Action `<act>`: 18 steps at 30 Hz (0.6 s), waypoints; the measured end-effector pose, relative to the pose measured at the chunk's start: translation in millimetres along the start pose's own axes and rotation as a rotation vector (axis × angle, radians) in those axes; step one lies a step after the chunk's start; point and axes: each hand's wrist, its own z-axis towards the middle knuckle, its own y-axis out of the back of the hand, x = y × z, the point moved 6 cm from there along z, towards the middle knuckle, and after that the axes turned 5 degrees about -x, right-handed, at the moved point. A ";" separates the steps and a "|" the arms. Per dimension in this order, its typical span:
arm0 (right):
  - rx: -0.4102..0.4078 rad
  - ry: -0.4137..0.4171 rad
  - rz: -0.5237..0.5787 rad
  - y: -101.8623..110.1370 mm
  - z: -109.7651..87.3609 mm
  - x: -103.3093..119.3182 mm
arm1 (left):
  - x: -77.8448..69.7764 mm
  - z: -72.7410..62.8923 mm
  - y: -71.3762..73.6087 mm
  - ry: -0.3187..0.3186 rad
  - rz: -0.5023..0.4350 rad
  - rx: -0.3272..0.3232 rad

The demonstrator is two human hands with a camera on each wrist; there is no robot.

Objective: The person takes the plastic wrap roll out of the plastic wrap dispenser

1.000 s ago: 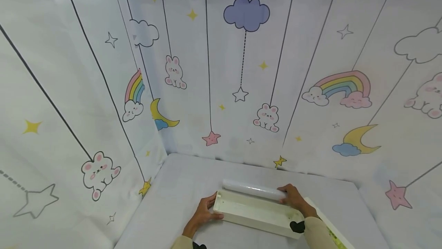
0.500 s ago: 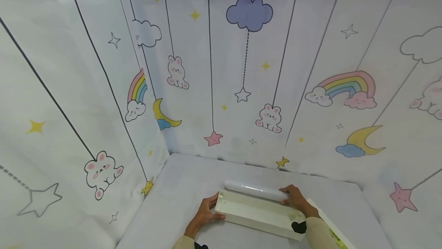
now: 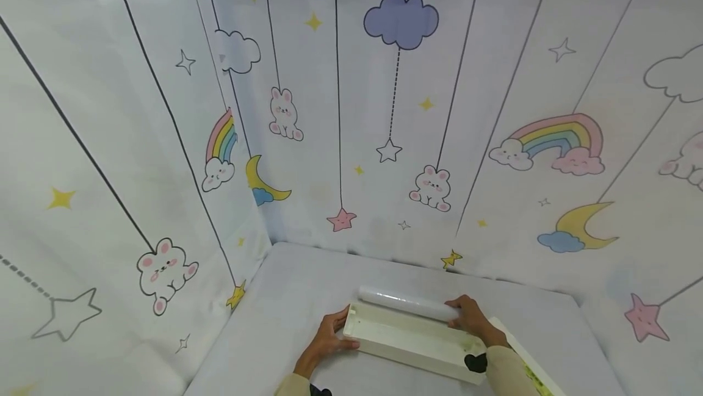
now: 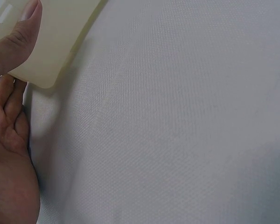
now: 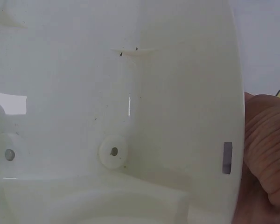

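A long cream plastic box (image 3: 403,335), open at the top, lies on the white cloth surface. My left hand (image 3: 328,338) grips its left end, thumb on the front wall and fingers round the end; in the left wrist view the thumb (image 4: 25,35) presses the box wall (image 4: 56,42). Behind the box lies a shiny roll of clear plastic film (image 3: 403,301). My right hand (image 3: 473,318) reaches across the box's right end and holds the roll's right end between fingers and thumb. Two round holed bosses show in the box floor (image 5: 74,79) in the right wrist view.
A long pale lid-like piece (image 3: 527,359) with a green pattern lies at an angle to the right, partly behind the right sleeve. White printed walls (image 3: 307,140) rise at the back and left of the white surface (image 3: 274,298).
The head view shifts slightly, moving the scene a little to the right. Both hands keep their places on the box and the roll.
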 end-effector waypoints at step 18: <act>-0.038 0.084 -0.041 -0.4 -2.8 3.0 | 8.7 -0.1 2.4 -0.037 -0.010 -0.001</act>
